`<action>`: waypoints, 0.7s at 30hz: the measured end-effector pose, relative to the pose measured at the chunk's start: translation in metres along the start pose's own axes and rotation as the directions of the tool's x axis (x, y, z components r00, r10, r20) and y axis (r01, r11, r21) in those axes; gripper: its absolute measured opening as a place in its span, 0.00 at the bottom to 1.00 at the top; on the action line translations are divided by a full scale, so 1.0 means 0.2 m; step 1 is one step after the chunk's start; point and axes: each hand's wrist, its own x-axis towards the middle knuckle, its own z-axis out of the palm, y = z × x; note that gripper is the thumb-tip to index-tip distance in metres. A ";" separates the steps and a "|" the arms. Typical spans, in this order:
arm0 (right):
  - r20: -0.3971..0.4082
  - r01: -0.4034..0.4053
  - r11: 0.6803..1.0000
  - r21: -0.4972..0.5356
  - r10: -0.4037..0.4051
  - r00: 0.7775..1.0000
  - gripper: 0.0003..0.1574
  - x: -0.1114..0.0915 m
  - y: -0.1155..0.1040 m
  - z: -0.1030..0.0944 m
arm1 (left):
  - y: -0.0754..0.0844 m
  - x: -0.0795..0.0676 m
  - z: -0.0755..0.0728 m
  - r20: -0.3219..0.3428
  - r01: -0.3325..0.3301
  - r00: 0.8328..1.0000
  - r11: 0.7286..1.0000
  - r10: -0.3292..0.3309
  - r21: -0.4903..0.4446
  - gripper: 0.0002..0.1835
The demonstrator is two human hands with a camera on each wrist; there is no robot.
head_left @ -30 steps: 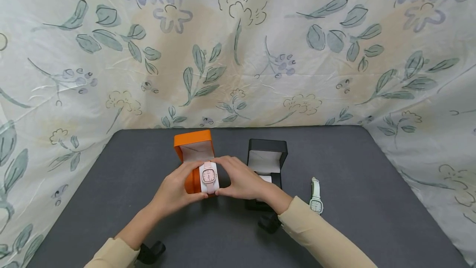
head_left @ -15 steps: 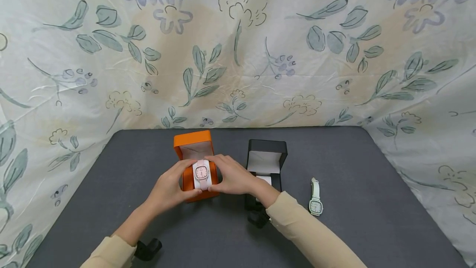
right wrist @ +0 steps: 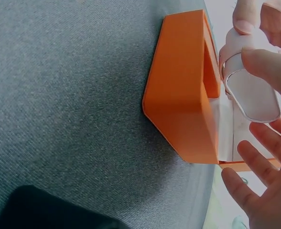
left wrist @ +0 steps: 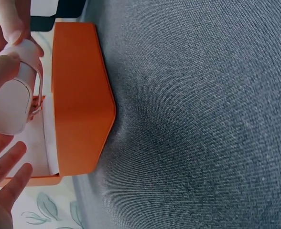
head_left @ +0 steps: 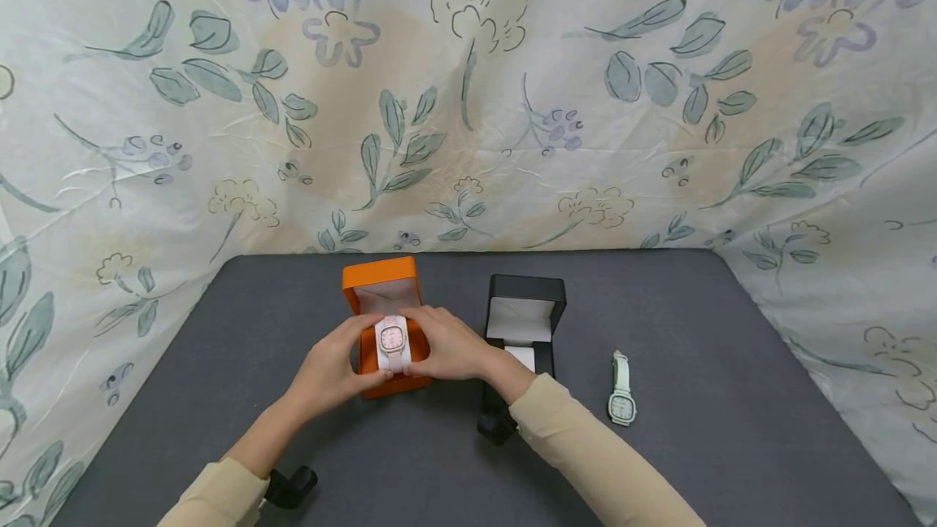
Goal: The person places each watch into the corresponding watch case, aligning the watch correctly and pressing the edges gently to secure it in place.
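Observation:
A pink watch (head_left: 392, 338) is strapped round a white watch cushion (left wrist: 10, 106), which both hands hold over the open orange watch box (head_left: 381, 270). My left hand (head_left: 331, 363) pinches the cushion's left side between thumb and fingers. From the other side, my right hand (head_left: 455, 348) grips it with the thumb in front and fingers at the back. In the wrist views the cushion's end (right wrist: 255, 93) shows above the box's orange wall (right wrist: 178, 90), tilted, with several other fingers spread loosely beside it. The box's inside is partly hidden by the hands.
An open black watch box (head_left: 528, 286) with a white cushion (head_left: 521, 354) inside stands to the right, partly behind the right forearm. A pale green watch (head_left: 621, 407) lies farther right on the grey tabletop (head_left: 695, 348). A floral curtain (head_left: 468, 145) hangs behind.
Both hands have carried the pink watch and its cushion leftward, from the orange box's right side to over its middle. The boxes and the pale green watch stay put.

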 end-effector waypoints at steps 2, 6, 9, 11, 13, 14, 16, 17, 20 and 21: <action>0.005 -0.003 1.000 -0.002 0.003 1.000 0.48 0.01 0.00 0.01 | -0.01 0.00 0.00 0.005 0.004 1.000 1.000 -0.004 0.002 0.41; 0.014 -0.014 1.000 -0.005 0.014 1.000 0.47 0.01 0.01 0.02 | -0.03 0.00 0.01 0.016 0.008 1.000 1.000 -0.008 0.015 0.41; 0.019 -0.032 0.999 -0.006 0.032 0.999 0.47 0.02 0.01 0.02 | -0.04 0.01 0.02 0.027 0.011 1.000 1.000 -0.012 0.019 0.41; 0.022 -0.047 0.999 -0.008 0.047 0.999 0.47 0.02 0.01 0.03 | -0.04 0.01 0.03 0.035 0.017 0.999 1.000 -0.017 0.014 0.41; 0.027 -0.062 0.998 -0.016 0.062 0.998 0.47 0.02 0.02 0.04 | -0.05 0.01 0.03 0.041 0.023 0.999 1.000 -0.023 0.011 0.41; 0.028 -0.068 0.997 -0.021 0.069 0.997 0.47 0.02 0.02 0.04 | -0.05 0.01 0.04 0.044 0.025 0.999 1.000 -0.025 0.011 0.41; 0.028 -0.077 0.997 -0.031 0.078 0.997 0.48 0.03 0.02 0.05 | -0.05 0.01 0.04 0.047 0.032 0.998 0.999 -0.032 0.010 0.40; 0.029 -0.080 0.996 -0.036 0.081 0.996 0.48 0.03 0.03 0.05 | -0.06 0.01 0.05 0.047 0.035 0.998 0.999 -0.035 0.011 0.40; 0.026 -0.081 0.995 -0.051 0.083 0.996 0.48 0.04 0.03 0.06 | -0.06 0.01 0.05 0.046 0.042 0.998 0.999 -0.043 0.021 0.40; 0.024 -0.080 0.995 -0.056 0.081 0.996 0.48 0.04 0.04 0.06 | -0.07 0.01 0.05 0.046 0.044 0.998 0.999 -0.045 0.023 0.40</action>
